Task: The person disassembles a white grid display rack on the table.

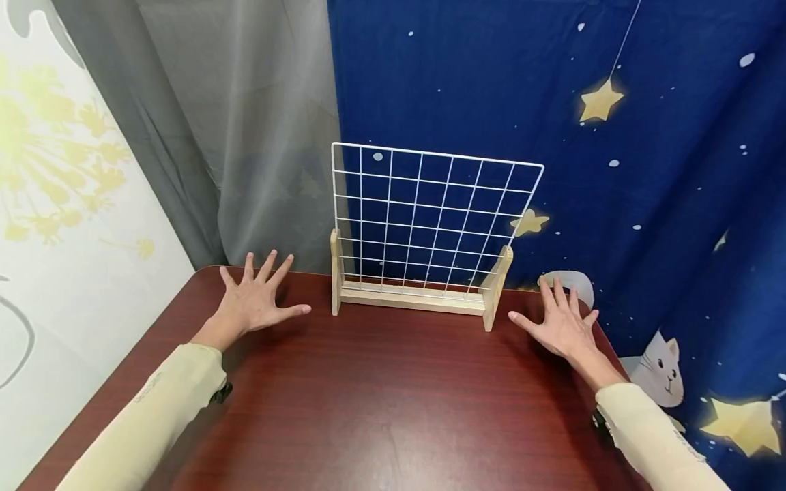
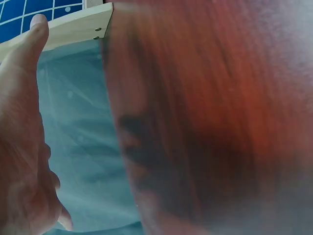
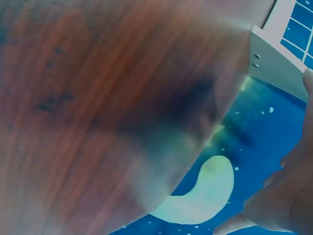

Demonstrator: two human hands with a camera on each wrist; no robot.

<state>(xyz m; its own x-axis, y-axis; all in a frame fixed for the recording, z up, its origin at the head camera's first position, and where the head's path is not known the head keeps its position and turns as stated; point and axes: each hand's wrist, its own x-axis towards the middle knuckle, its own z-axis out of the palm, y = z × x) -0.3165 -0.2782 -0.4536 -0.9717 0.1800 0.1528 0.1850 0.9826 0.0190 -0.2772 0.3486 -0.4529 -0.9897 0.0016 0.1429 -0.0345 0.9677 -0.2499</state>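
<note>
A white wire grid panel (image 1: 434, 211) stands upright in a pale wooden stand (image 1: 411, 298) near the far edge of the table. To its left, my left hand (image 1: 254, 300) is held over the tabletop with fingers spread, its thumb pointing toward the stand and nothing in its grasp. My right hand (image 1: 561, 327) mirrors it on the other side, fingers splayed and empty, thumb toward the stand. In the left wrist view, the left thumb overlaps the stand's end piece (image 2: 80, 24). The right wrist view has the other end piece (image 3: 276, 66) close to the right fingers.
The dark red-brown wooden table (image 1: 393, 395) has rounded far corners. Behind it hang a grey curtain (image 1: 276, 136) and a blue curtain (image 1: 467, 82) with stars. A white wall panel (image 1: 74, 225) with yellow flower prints is on the left.
</note>
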